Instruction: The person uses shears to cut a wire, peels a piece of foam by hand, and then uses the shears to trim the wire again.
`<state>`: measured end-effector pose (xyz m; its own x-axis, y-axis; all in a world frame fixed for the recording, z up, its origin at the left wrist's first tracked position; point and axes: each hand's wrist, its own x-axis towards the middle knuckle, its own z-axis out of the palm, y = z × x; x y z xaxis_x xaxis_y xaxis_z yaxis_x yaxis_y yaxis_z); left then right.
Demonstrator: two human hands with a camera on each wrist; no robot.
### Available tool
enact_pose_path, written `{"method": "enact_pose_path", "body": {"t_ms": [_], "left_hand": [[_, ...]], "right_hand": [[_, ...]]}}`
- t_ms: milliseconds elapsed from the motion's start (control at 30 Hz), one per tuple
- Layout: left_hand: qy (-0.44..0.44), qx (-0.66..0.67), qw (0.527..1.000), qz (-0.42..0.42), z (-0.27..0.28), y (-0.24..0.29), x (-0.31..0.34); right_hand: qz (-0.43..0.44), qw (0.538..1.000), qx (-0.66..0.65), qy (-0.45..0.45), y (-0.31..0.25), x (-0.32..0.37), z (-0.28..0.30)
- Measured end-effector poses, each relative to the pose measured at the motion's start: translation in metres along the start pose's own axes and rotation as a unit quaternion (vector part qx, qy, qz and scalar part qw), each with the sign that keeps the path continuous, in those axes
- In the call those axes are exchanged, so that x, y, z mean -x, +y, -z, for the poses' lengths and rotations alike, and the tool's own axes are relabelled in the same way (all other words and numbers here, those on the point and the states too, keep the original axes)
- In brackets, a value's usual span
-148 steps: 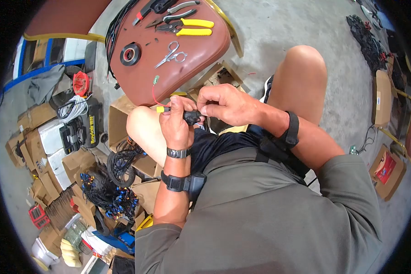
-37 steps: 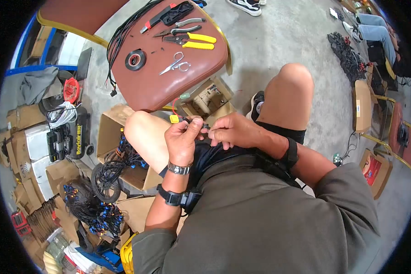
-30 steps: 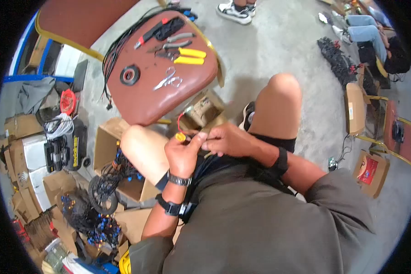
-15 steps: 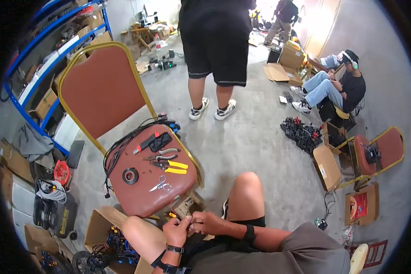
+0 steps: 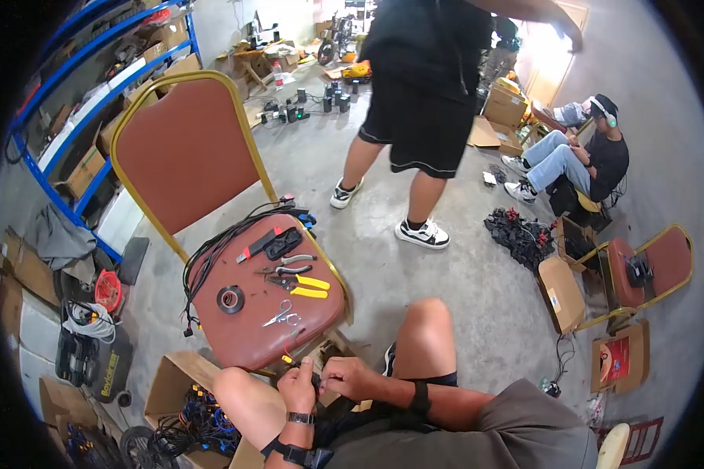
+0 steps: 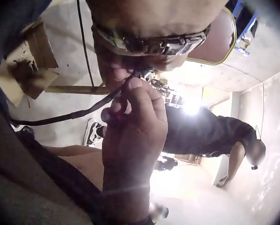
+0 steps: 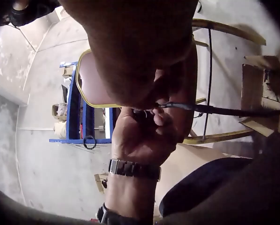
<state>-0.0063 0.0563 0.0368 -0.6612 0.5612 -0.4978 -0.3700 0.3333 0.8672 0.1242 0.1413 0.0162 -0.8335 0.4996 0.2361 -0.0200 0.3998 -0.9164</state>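
Low in the head view, above the lap, my two hands work close together. The left hand grips a small dark piece between thumb and fingers. A yellow connector pokes out past its thumb, with a thin red wire leading off. The right hand pinches at the near side of the same piece. In the left wrist view, a sleeved black cable runs into the right hand's thumb and fingertips. The right wrist view has this cable reaching the left hand's fingers; the fingers hide the joined spot.
On the brown chair seat lie scissors, a black tape roll, yellow-handled wire strippers, pliers and a black cable bundle. A carton of wires stands left. A person stands beyond.
The head view has tilted up from the lap to the room. The standing person has shifted right and turned. Both hands stay together; the black bundle visible earliest is now mostly hidden by the fingers.
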Motion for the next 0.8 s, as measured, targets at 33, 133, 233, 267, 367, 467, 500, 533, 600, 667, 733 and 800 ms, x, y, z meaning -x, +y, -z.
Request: {"method": "enact_pose_path", "body": {"t_ms": [33,133,233,267,367,467,500,533,600,667,733,800], "left_hand": [[-0.004,0.007,1.0,0.008,0.001,0.0,-0.001],[-0.009,-0.015,1.0,0.006,0.002,0.009,0.003],[-0.046,-0.007,0.999,0.027,0.007,0.006,-0.003],[-0.053,-0.034,0.997,0.047,0.009,0.013,-0.002],[-0.106,-0.052,0.991,0.058,0.017,0.009,-0.009],[-0.129,0.004,0.987,0.098,0.018,0.009,-0.007],[-0.136,0.029,0.984,0.111,0.018,0.01,-0.005],[-0.138,0.03,0.984,0.11,0.019,0.005,-0.007],[-0.139,0.04,0.983,0.115,0.019,-0.002,-0.004],[-0.134,0.042,0.984,0.11,0.017,0.004,-0.001],[-0.109,0.038,0.988,0.099,0.019,0.005,0.001],[-0.061,0.067,0.994,0.065,0.026,0.016,-0.006]], "right_hand": [[0.011,1.0,-0.002,-0.004,0.0,-0.002,0.001],[0.011,1.0,-0.011,-0.01,-0.006,-0.006,0.002],[0.013,1.0,0.022,-0.017,-0.002,-0.008,-0.001],[0.03,0.999,0.035,-0.013,0.0,-0.008,-0.002],[0.051,0.998,0.023,-0.031,-0.01,-0.013,0.003],[0.089,0.993,0.056,-0.056,-0.012,-0.013,0.006],[0.107,0.99,0.068,-0.062,-0.009,-0.011,0.004],[0.117,0.988,0.072,-0.063,-0.011,-0.012,0.005],[0.101,0.989,0.077,-0.073,-0.022,-0.008,0.007],[0.087,0.99,0.081,-0.075,-0.023,-0.007,0.009],[0.081,0.994,0.049,-0.048,-0.021,-0.001,0.007],[-0.016,0.999,-0.033,-0.033,-0.031,0.01,0.008]]}}
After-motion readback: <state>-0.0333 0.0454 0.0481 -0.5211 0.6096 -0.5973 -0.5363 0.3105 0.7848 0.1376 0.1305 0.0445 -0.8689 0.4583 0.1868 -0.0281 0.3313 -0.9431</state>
